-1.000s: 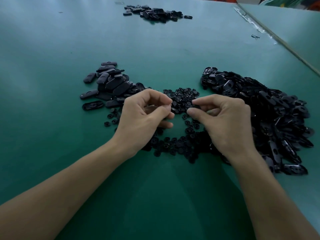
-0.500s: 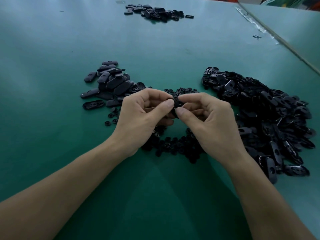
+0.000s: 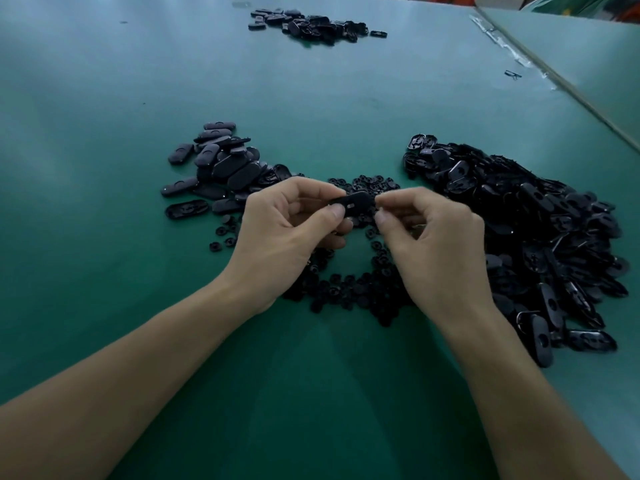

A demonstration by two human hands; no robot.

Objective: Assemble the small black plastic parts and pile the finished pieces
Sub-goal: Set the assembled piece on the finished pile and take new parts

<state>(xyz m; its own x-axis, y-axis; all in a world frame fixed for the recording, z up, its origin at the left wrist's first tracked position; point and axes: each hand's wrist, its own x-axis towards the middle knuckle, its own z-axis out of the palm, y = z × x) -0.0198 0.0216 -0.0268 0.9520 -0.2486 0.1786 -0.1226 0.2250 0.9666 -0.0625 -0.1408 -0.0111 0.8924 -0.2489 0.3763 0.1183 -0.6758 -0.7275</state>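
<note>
Since half a second ago right hand (image 3: 436,244) drew slightly aside, curled beside oval piece (image 3: 356,202), grip indeterminate; left hand (image 3: 277,237) pinches that piece above round parts (image 3: 360,292); markings unreadable; green table (image 3: 322,393) shows nearside, edge far right.

The left hand (image 3: 287,233) pinches an oval black piece (image 3: 356,202) between thumb and forefinger, holding it level above the green bench (image 3: 104,98). The right hand (image 3: 429,244) meets it from the other side, thumb and forefinger closed on the piece's right end; whether a smaller part sits between them cannot be told. Under and between both hands lies a scatter of small round black parts (image 3: 360,292). Just beyond the left hand sits a small heap of closed oval pieces (image 3: 225,164). Beside the right hand spreads a large pile of open oval shells (image 3: 540,237). Far beyond both hands lies another small pile (image 3: 311,24).
</note>
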